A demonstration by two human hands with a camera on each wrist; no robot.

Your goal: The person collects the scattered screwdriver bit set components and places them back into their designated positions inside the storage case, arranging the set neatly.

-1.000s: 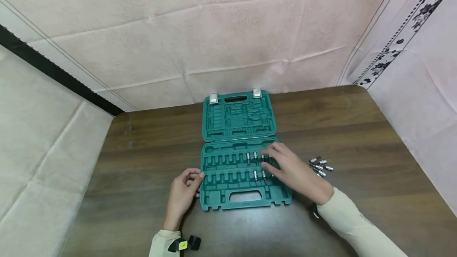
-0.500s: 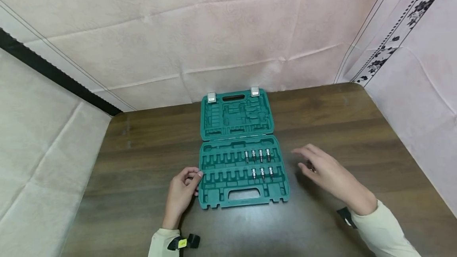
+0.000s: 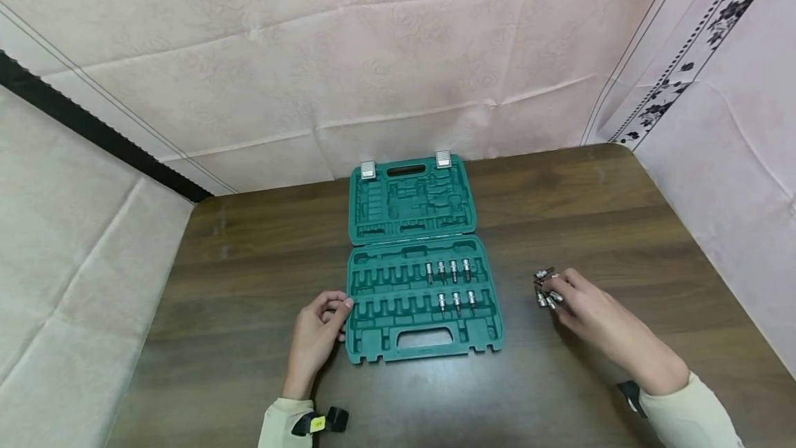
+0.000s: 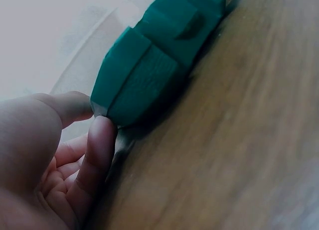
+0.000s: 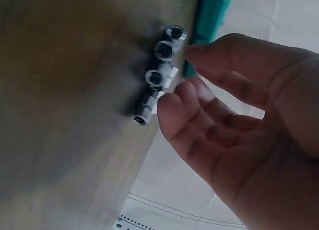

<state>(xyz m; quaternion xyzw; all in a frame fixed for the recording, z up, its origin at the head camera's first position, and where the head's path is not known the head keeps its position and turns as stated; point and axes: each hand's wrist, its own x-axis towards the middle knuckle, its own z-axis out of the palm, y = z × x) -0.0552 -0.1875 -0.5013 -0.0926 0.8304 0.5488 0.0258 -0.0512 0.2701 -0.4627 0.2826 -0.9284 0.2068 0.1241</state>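
Here, an open green case (image 3: 404, 291), part-filled, is pinched at its eight-o'clock edge by the left hand (image 3: 314, 341). Beyond its three o'clock, loose sockets (image 3: 541, 299) are reached for by the right hand (image 3: 591, 316), thumb and fingers parted; contact is too blurred to confirm. Picking up seems in hand; one socket needs to be singled out.

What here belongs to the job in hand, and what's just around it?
Belongs to the job, it seems:
case, edge held by the left hand
seven sockets set in it
loose sockets, at the right hand

Just around it:
table
cloth behind
wristbands
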